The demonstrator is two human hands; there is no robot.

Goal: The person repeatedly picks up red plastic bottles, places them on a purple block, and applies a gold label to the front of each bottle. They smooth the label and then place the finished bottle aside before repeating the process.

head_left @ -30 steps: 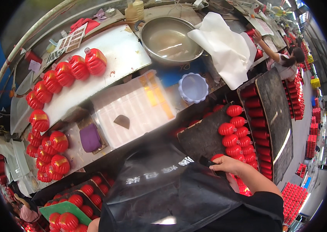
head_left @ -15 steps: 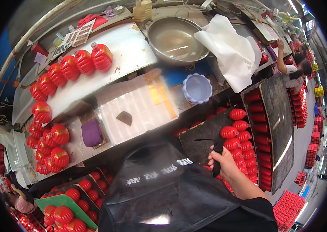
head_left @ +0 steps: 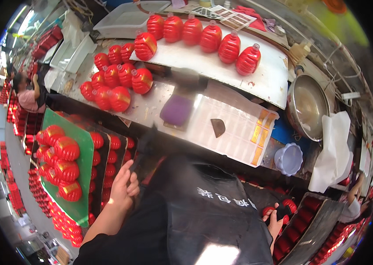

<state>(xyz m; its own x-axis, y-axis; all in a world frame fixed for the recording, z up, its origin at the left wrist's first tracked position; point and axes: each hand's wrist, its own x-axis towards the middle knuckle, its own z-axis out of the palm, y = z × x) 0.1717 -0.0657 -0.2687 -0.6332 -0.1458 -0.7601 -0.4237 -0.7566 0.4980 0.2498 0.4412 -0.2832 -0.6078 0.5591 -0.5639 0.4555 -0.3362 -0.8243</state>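
Observation:
Low at the left, my left hand [head_left: 124, 185] has its fingers curled at a black strap [head_left: 144, 150], which is blurred and reaches up beyond the fingertips. At the lower right, beside the black apron [head_left: 217, 194] that I wear, my right hand [head_left: 275, 222] is closed round a dark strap [head_left: 278, 211]. Red ribbed bottles [head_left: 288, 206] lie just beyond that hand. In front of me, on the bench, is a clear plastic-covered sheet [head_left: 235, 110] with gold labels [head_left: 263, 128] and a dark wedge-shaped piece [head_left: 217, 127] on it. A purple cloth pad [head_left: 176, 110] lies beside it.
Red bottles [head_left: 191, 31] stand in a row on a white board [head_left: 266, 84], with more grouped at its left. A green board [head_left: 87, 190] bears red bottles at left. A metal basin [head_left: 310, 106], lavender bowl [head_left: 288, 159] and white sheet [head_left: 332, 150] are at right. People [head_left: 29, 95] work farther off.
My view has turned left, so the bench appears shifted rightward. My left hand has come into view at a black strap. My right hand, still gripping a dark strap, now shows lower at the right.

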